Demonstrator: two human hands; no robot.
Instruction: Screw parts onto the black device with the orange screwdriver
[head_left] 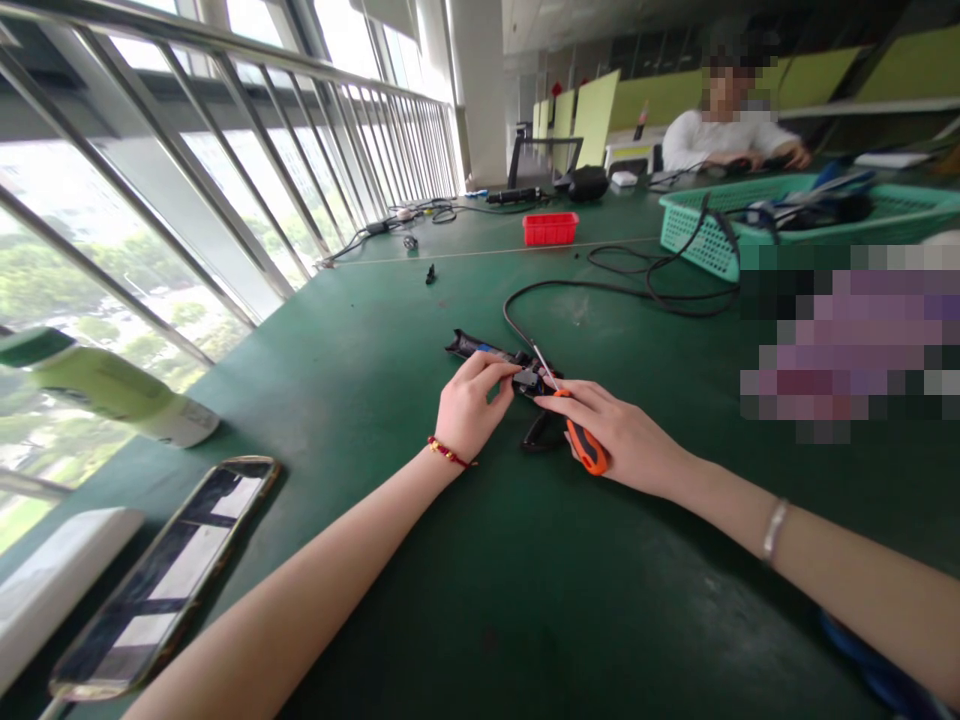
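Note:
A black device [480,348] with a black cable [600,290] lies on the green table [450,560] in the middle. My left hand [469,405] is closed, its fingers pinching a small black part at the device's right end. My right hand [619,430] is wrapped round an orange-handled screwdriver [585,447]. The screwdriver's thin metal shaft points up and left into the part that the left fingers hold.
A phone [169,575] lies at the near left beside a white bottle [112,390] and a railing. A red bin [550,228] and a teal basket [795,225] of cables stand further back. Another person sits at the far end.

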